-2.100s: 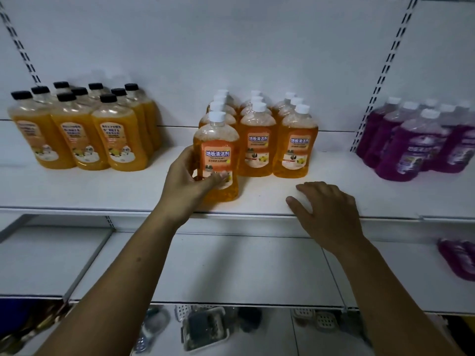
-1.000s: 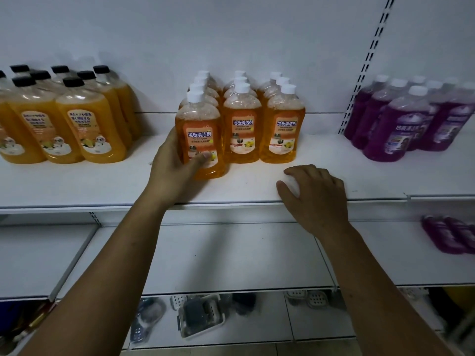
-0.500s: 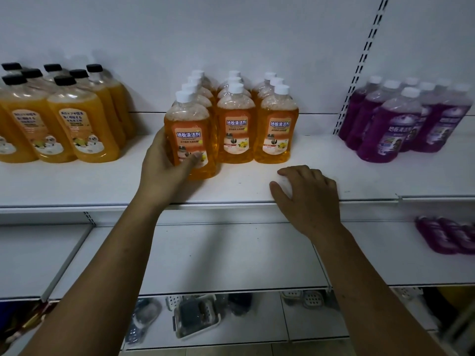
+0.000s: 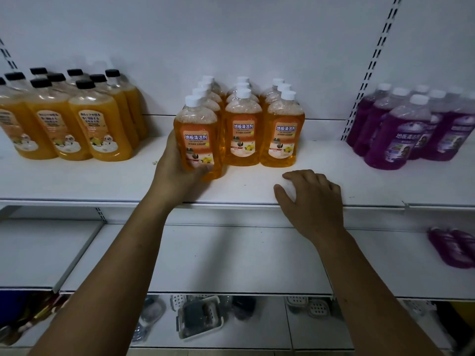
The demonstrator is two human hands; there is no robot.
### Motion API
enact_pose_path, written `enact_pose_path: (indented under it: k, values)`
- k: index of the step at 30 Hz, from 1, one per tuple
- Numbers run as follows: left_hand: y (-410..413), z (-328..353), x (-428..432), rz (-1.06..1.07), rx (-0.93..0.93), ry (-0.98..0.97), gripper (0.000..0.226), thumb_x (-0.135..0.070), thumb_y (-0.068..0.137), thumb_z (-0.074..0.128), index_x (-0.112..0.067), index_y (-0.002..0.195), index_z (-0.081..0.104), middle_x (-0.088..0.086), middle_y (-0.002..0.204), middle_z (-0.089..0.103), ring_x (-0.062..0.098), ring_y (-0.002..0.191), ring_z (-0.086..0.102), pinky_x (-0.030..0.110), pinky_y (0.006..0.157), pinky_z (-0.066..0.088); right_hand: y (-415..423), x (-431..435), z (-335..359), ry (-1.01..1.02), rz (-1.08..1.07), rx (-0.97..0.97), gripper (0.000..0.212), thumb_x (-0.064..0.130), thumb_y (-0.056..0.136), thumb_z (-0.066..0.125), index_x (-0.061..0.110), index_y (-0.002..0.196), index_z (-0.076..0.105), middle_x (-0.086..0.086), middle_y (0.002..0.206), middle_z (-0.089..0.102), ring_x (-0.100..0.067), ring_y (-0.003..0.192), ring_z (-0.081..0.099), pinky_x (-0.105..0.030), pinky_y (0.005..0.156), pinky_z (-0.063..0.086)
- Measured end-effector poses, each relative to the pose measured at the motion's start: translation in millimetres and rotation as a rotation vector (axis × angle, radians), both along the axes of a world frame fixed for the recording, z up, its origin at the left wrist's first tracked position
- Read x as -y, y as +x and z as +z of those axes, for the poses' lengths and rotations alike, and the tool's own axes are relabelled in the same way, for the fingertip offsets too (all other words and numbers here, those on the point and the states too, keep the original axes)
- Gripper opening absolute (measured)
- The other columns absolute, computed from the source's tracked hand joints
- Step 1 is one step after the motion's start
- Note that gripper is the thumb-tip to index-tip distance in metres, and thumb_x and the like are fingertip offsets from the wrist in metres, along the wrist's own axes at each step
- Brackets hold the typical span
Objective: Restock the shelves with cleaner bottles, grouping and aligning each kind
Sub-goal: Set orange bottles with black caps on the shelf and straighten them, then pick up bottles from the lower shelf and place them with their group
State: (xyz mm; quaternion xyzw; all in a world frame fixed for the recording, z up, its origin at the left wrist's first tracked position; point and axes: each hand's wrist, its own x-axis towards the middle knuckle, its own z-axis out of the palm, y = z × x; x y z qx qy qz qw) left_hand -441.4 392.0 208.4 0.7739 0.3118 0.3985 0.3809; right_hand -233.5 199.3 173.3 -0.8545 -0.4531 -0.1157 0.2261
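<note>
1. While the left hand (image 4: 172,173) grips the front white-capped orange bottle (image 4: 198,140), thumb curled across the lower label and fingers wrapped out of sight behind it, that bottle stands upright on the upper shelf (image 4: 102,181).
2. Ten white-capped orange bottles (image 4: 243,140) show by their caps: four in the left column, counting the held one, three in the middle, three on the right.
3. The held bottle sits slightly proud of the other two front bottles, toward 6 o'clock.
4. At 4 o'clock from it, the right hand (image 4: 313,201) rests palm down on the shelf's front edge, fingers bent and close together, holding nothing.
5. At 9 o'clock stand the black-capped orange bottles (image 4: 100,129); nine caps are visible, one cut by the frame edge.
6. At 3 o'clock stand the purple bottles (image 4: 395,140): at least six, the back ones too blurred to count.
7. On the lower shelf (image 4: 231,258), far toward 3 o'clock, two purple bottles lying down (image 4: 452,247) rest side by side.
</note>
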Motion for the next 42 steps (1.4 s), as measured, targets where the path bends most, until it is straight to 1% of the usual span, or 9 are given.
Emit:
enact_pose_path:
  k: [4, 9, 14, 20, 23, 27, 31, 37, 42]
  values:
    - [-1, 5, 9, 0.054, -0.010, -0.003, 0.103, -0.044, 0.078, 0.086, -0.029, 0.161, 0.027, -0.007, 0.156, 0.050, 0.016, 0.140, 0.051, 0.041, 0.114, 0.046, 0, 2, 1, 0.000, 0.000, -0.004, 0.066, 0.069, 0.093, 0.034, 0.028, 0.134, 0.066, 0.002, 0.141, 0.065, -0.023, 0.125, 0.060, -0.046, 0.110, 0.042]
    - [-12, 5, 34, 0.216, -0.034, 0.043, 0.106, -0.051, 0.085, 0.079, -0.029, 0.166, 0.015, -0.004, 0.171, 0.029, 0.021, 0.156, 0.032, 0.049, 0.120, 0.036, 1, 3, 1, 0.008, 0.029, -0.018, 0.067, 0.071, 0.093, 0.034, 0.029, 0.135, 0.065, 0.002, 0.142, 0.064, -0.023, 0.127, 0.059, -0.045, 0.110, 0.041]
    - [-41, -3, 71, 0.267, -0.104, 0.291, 0.080, -0.052, 0.090, 0.072, -0.028, 0.158, 0.036, -0.003, 0.161, 0.045, 0.019, 0.147, 0.042, 0.049, 0.115, 0.044, -2, 10, 5, 0.111, 0.112, -0.114, 0.063, 0.066, 0.091, 0.047, 0.026, 0.136, 0.064, 0.001, 0.142, 0.065, -0.024, 0.128, 0.059, -0.048, 0.110, 0.042]
    - [-39, -12, 95, 0.028, -0.394, 0.437, 0.067, -0.071, 0.092, 0.056, -0.035, 0.149, 0.049, -0.009, 0.151, 0.056, 0.018, 0.135, 0.054, 0.046, 0.108, 0.049, -16, 40, 17, 0.212, 0.140, -0.217, 0.060, 0.056, 0.090, 0.052, 0.025, 0.141, 0.059, 0.001, 0.146, 0.060, -0.021, 0.132, 0.054, -0.040, 0.112, 0.034]
    - [-27, -16, 100, -0.085, -0.384, 0.507, 0.064, -0.068, 0.093, 0.058, -0.035, 0.148, 0.051, -0.009, 0.147, 0.058, 0.017, 0.131, 0.056, 0.044, 0.106, 0.049, -30, 72, 18, 0.188, 0.100, -0.178, 0.052, 0.051, 0.096, 0.059, 0.028, 0.143, 0.057, 0.003, 0.145, 0.058, -0.018, 0.132, 0.051, -0.040, 0.113, 0.032]
    - [-5, -25, 118, -0.235, -0.360, 0.546, 0.066, -0.070, 0.093, 0.056, -0.035, 0.149, 0.050, -0.009, 0.149, 0.057, 0.017, 0.135, 0.054, 0.045, 0.110, 0.046, -46, 127, 10, 0.162, -0.010, -0.126, 0.047, 0.047, 0.099, 0.061, 0.030, 0.143, 0.055, 0.005, 0.141, 0.059, -0.020, 0.130, 0.053, -0.049, 0.113, 0.039]
    - [24, -38, 153, -0.408, -0.341, 0.580, 0.066, -0.073, 0.096, 0.049, -0.035, 0.150, 0.047, -0.009, 0.149, 0.056, 0.018, 0.137, 0.051, 0.047, 0.113, 0.042, -60, 196, 5, 0.103, -0.212, -0.120, 0.048, 0.047, 0.099, 0.063, 0.035, 0.145, 0.053, 0.007, 0.142, 0.057, -0.017, 0.132, 0.049, -0.036, 0.109, 0.032]
    - [81, -44, 233, -0.621, -0.291, 0.587, 0.069, -0.073, 0.093, 0.047, -0.035, 0.149, 0.049, -0.006, 0.149, 0.057, 0.019, 0.138, 0.050, 0.047, 0.115, 0.037, -62, 304, -1, 0.044, -0.463, -0.116, 0.052, 0.055, 0.100, 0.059, 0.038, 0.148, 0.047, 0.008, 0.145, 0.053, -0.016, 0.134, 0.045, -0.047, 0.111, 0.039]
    - [139, -50, 304, -0.734, -0.287, 0.622, 0.068, -0.074, 0.093, 0.047, -0.035, 0.149, 0.048, -0.007, 0.148, 0.057, 0.016, 0.137, 0.050, 0.044, 0.114, 0.035, -38, 386, -11, 0.052, -0.576, -0.144, 0.054, 0.055, 0.100, 0.059, 0.038, 0.150, 0.045, 0.011, 0.145, 0.051, -0.014, 0.135, 0.043, -0.036, 0.101, 0.035]
